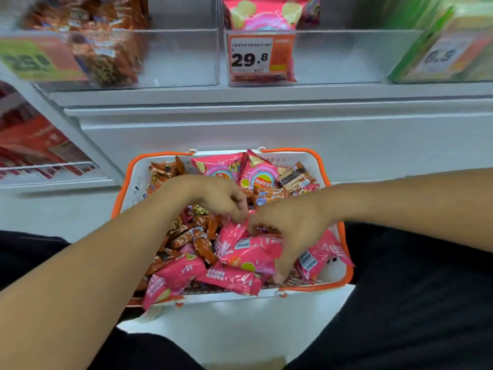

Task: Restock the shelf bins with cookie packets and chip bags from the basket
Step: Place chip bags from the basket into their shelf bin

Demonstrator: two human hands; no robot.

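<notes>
White floor [234,335] carries the white basket [133,188] with orange rim, set right against the shelf unit's white base panel [266,134]. The white shelf [240,93] above carries clear bins side by side: left bin [184,57] with brown cookie packets, middle bin [346,54] with a pink chip bag behind a 29.8 price tag [253,55]. Green packs [448,46] at far right, blurred.

left price tag [34,60] blurred unreadable, green box [448,46] smeared and cut off, right hand's fingertips [278,276] buried among chip bags [248,255]
</notes>
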